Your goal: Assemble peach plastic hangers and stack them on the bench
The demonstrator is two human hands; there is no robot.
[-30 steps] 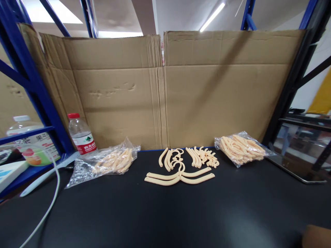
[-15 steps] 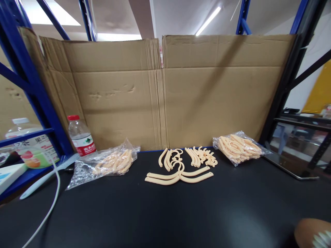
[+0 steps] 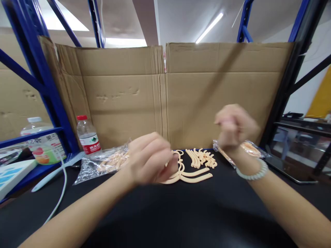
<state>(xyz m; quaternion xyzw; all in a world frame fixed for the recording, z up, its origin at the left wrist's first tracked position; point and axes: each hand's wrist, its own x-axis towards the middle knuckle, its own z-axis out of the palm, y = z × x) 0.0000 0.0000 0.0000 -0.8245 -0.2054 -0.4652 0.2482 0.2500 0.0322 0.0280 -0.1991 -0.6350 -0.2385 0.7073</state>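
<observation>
My left hand [image 3: 152,158] is raised in front of the cream plastic pieces, fingers curled in and blurred by motion; nothing shows in it. My right hand [image 3: 235,125] hangs in the air before the right-hand bag, closed like a fist, also blurred, with a pale beaded bracelet [image 3: 253,171] on its wrist. Between the hands lie long curved cream pieces [image 3: 196,177] with holed ends, meeting at hook-like pieces [image 3: 181,168]. Behind them is a cluster of small curved pieces [image 3: 207,157] beside several straighter strips [image 3: 194,158]. My left hand hides the left pieces.
Clear bags of cream pieces lie left [image 3: 111,162] and right [image 3: 249,148] on the black tabletop [image 3: 178,213]. A red-capped bottle [image 3: 88,136], a pale blue handled tool [image 3: 55,174] and a white cable [image 3: 62,193] are at left. Cardboard [image 3: 219,93] walls the back.
Both my hands have come up into view; before, only part of my right hand and its bracelet showed at the bottom right corner. The view has shifted slightly.
</observation>
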